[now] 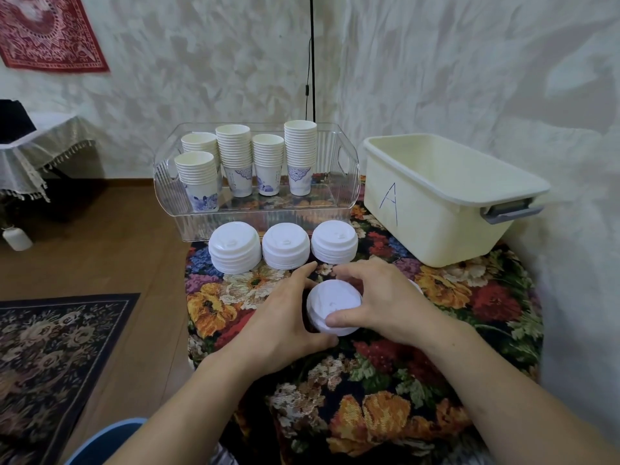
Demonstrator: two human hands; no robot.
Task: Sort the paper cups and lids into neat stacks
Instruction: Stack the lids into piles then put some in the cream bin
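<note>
Most of the sorting looks done: three lid stacks (284, 245) stand in a row on the tabletop (469, 297), and a fourth lid stack (333, 305) sits nearer, cupped between both hands. The left hand (285, 317) curls its grip round the left side; the right hand (379, 297) pinches the right. Something white peeks out behind the right hand, possibly a stray lid. The far clear bin (345, 182) holds five cup stacks (235, 159); the cream tub (436, 203) marked A seems empty.

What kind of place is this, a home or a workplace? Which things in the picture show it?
Probably a room in a home, not a workshop. A patterned rug lies on the wooden floor, a red cloth hangs on the wall, and the lid stacks stand on a flowered tablecloth.
</note>
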